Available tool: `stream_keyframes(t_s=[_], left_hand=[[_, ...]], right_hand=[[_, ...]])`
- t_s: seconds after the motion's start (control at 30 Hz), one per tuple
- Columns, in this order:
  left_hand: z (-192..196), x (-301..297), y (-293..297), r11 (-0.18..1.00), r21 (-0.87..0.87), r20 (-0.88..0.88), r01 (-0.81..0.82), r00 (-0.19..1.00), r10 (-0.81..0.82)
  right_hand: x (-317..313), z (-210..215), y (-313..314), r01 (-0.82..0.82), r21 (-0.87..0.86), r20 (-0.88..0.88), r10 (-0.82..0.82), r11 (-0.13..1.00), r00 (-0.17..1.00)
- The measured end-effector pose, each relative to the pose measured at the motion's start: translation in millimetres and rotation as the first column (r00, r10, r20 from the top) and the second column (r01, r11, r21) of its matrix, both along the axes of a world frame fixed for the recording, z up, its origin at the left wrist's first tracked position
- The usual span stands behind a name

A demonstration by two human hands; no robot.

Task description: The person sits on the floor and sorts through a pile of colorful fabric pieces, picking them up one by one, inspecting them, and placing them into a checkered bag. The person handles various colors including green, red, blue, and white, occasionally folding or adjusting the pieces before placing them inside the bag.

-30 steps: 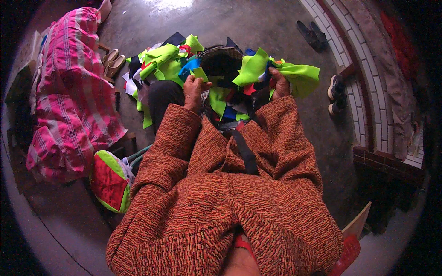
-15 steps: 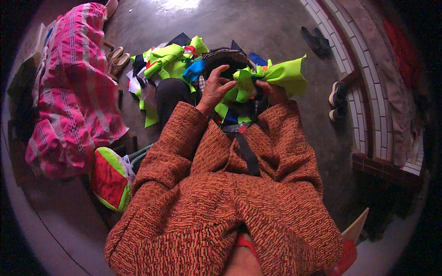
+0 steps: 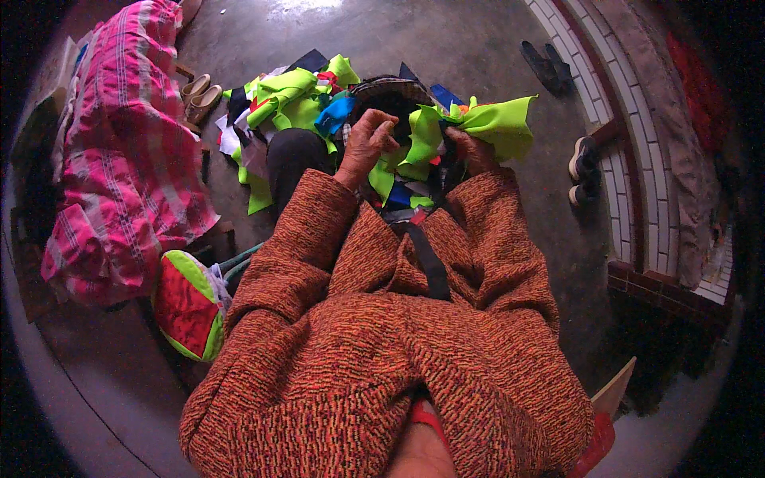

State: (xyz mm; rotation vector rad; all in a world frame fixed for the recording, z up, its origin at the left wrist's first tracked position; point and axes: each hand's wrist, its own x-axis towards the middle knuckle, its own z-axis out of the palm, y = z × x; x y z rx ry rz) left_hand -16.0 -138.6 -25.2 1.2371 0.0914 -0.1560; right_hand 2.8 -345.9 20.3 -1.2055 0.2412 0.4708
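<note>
My right hand grips a bunch of neon yellow-green cloth. The bunch is pinched at its middle, one end fanning out to the right and the other hanging to the left. My left hand is raised just left of the cloth, apart from it, fingers curled and tips drawn together. Anything between those fingertips is too small to make out. Behind and below both hands sits a dark round basket-like container with a checked rim. More yellow-green and blue scraps lie around my lap.
A heap of cloth scraps lies on the floor ahead to the left. A pink checked cloth covers something on the left, near beige shoes. Dark slippers and shoes lie right, by a tiled step.
My left hand has drawn back slightly from the yellow-green cloth, and its spread fingers have curled closed. My right hand keeps its grip on the cloth.
</note>
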Motion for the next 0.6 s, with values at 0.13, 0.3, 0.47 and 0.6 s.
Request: stream_keyframes(t_s=[0.13, 0.3, 0.47, 0.6], left_hand=[[12, 2, -11, 0.996, 0.001, 0.109, -0.088, 0.990, 0.087], [-10, 4, -8, 0.893, 0.444, 0.173, 0.077, 0.970, -0.170], [-3, -1, 1, 0.994, 0.043, 0.017, 0.102, 0.995, -0.103], [-6, 0, 10, 0.970, -0.241, -0.088, -0.003, 0.996, -0.019]], right_hand=[[6, -6, -3, -0.238, -0.183, -0.001, 0.241, 0.954, 0.970], [-10, 39, 15, -0.147, -0.038, -0.107, 0.142, 0.988, 0.984], [-6, 30, 14, -0.025, -0.021, -0.133, 0.022, 0.999, 0.991], [-1, 6, 2, 0.091, 0.056, -0.063, -0.087, 0.994, 0.994]])
